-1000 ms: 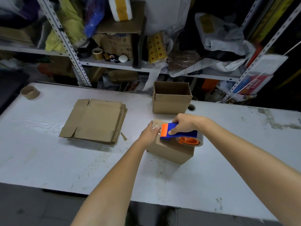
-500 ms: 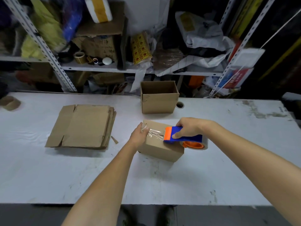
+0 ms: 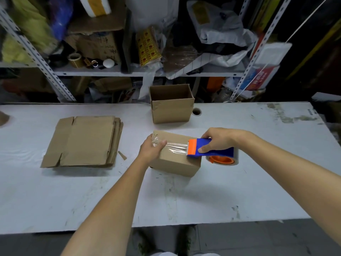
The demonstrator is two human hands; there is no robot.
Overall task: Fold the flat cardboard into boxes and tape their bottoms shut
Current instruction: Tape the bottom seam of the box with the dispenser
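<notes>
A small cardboard box (image 3: 173, 163) lies bottom-up on the white table (image 3: 221, 196). My left hand (image 3: 152, 150) presses the end of a clear tape strip (image 3: 177, 147) onto the box's left edge. My right hand (image 3: 218, 140) grips a blue and orange tape dispenser (image 3: 212, 151) over the box's right side, with the strip stretched between both hands. A stack of flat cardboard (image 3: 84, 142) lies to the left. A folded open box (image 3: 171, 104) stands upright behind.
Cluttered metal shelves (image 3: 129, 72) with bags, boxes and tape rolls run along the table's far edge. A round cable hole (image 3: 196, 112) sits beside the open box. A cardboard scrap (image 3: 122, 155) lies by the stack. The table's near edge is below my forearms.
The dispenser has moved right across the box, drawing out more clear tape. My left hand stays at the box's left edge. The camera view has shifted right and tilted.
</notes>
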